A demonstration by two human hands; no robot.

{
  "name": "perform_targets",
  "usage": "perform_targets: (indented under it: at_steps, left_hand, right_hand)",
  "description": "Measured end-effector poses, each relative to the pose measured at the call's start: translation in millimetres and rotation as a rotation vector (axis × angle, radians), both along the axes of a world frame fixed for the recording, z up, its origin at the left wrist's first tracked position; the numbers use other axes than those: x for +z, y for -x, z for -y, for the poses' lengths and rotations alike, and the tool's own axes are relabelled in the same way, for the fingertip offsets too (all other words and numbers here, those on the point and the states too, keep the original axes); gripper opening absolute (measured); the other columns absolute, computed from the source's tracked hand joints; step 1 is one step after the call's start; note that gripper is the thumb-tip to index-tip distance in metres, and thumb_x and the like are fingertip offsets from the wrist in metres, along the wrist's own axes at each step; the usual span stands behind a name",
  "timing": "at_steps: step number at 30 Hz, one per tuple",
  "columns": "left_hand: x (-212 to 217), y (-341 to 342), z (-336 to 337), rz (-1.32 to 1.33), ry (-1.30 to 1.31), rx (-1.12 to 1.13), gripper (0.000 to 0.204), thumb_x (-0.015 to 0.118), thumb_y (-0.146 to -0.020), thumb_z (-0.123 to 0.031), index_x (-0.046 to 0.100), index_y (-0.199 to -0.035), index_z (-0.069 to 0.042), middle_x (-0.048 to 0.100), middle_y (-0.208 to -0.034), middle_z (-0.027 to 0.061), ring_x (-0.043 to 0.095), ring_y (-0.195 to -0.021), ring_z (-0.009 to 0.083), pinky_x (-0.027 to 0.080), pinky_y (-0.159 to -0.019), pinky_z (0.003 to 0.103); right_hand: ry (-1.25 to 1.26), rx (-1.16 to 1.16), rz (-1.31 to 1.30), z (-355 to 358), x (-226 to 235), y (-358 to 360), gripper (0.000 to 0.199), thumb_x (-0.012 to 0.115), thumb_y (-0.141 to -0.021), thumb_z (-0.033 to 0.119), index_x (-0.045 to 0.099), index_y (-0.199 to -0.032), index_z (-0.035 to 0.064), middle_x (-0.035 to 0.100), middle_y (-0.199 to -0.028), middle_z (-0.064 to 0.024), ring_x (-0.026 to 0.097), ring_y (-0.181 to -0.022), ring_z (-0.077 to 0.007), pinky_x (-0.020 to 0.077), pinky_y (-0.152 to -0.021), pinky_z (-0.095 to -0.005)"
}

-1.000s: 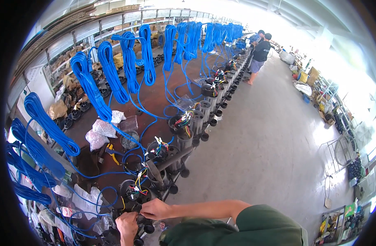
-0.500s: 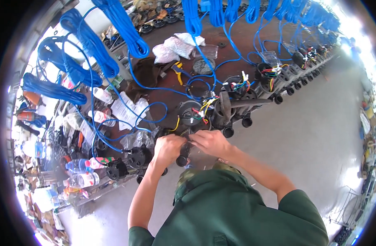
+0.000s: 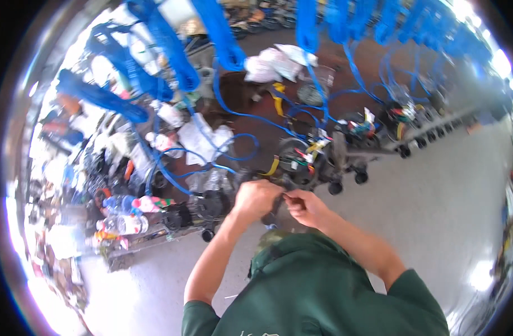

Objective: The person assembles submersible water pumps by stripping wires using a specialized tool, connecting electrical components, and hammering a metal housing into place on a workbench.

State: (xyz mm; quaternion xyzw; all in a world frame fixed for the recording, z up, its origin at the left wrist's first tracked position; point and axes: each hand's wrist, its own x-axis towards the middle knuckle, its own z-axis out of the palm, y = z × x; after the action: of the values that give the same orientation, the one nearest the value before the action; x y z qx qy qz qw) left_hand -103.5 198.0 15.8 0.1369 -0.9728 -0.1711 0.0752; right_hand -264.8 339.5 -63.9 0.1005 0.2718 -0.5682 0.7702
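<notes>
My left hand [image 3: 257, 198] is closed at the near edge of the bench, its fingers bent over a dark part that it mostly hides. Close beside it, my right hand [image 3: 308, 208] is curled with thumb and forefinger pinched together; what lies in the pinch is too small and blurred to name. Just beyond my hands sits a round black housing [image 3: 294, 158] with yellow, red, green and white wires coming out. A hammer [image 3: 339, 150] rests to its right, head upright and handle pointing right. A yellow wire [image 3: 272, 166] curves up beyond my left hand.
Coils of blue cable [image 3: 225, 42] hang above the bench, their ends trailing across it. White bags [image 3: 272, 64] and yellow-handled pliers [image 3: 278, 99] lie farther back. Plastic bottles [image 3: 125, 224] and black capped housings [image 3: 213, 205] stand left. More wired housings [image 3: 401, 113] line the edge rightward.
The view has shifted, so the bench appears farther right. My right hand has drawn slightly back from the left, its fingers more curled. The picture is now blurred by motion.
</notes>
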Motion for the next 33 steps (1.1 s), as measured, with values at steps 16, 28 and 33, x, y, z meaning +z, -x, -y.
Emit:
perform_targets:
  at_steps: [16,28,33]
  left_hand:
    - [-5.9,-4.3,-6.9,-0.110,-0.138,0.081,0.005,0.066,-0.073,-0.012,0.070,-0.075,-0.009,0.069,-0.075,0.0130,0.068,-0.078,0.0378,0.053,-0.067,0.048]
    - [15.2,-4.1,12.0,-0.222,-0.299,0.213,0.013,0.075,-0.083,-0.014,0.078,-0.095,-0.007,0.075,-0.090,0.0131,0.072,-0.088,0.0333,0.057,-0.077,0.042]
    - [17.2,-6.3,15.2,-0.314,-0.318,0.173,0.014,0.075,-0.083,-0.010,0.077,-0.095,-0.004,0.074,-0.088,0.0131,0.071,-0.082,0.0331,0.056,-0.074,0.041]
  right_hand:
    - [0.801,-0.118,-2.227,4.8,23.2,4.4,0.015,0.064,-0.101,0.015,0.060,-0.093,0.0025,0.055,-0.073,-0.0081,0.055,-0.056,-0.0260,0.0428,-0.050,-0.0346]
    - [0.204,-0.102,-1.746,-23.4,82.2,2.8,0.011,0.070,-0.097,0.009,0.070,-0.097,-0.0022,0.068,-0.076,-0.0047,0.060,-0.065,-0.0085,0.0495,-0.060,-0.0277]
    - [0.053,-0.247,-2.094,-54.8,75.3,42.3,0.010,0.073,-0.094,0.012,0.071,-0.093,0.0023,0.071,-0.081,-0.0100,0.070,-0.065,-0.0202,0.0539,-0.059,-0.0322]
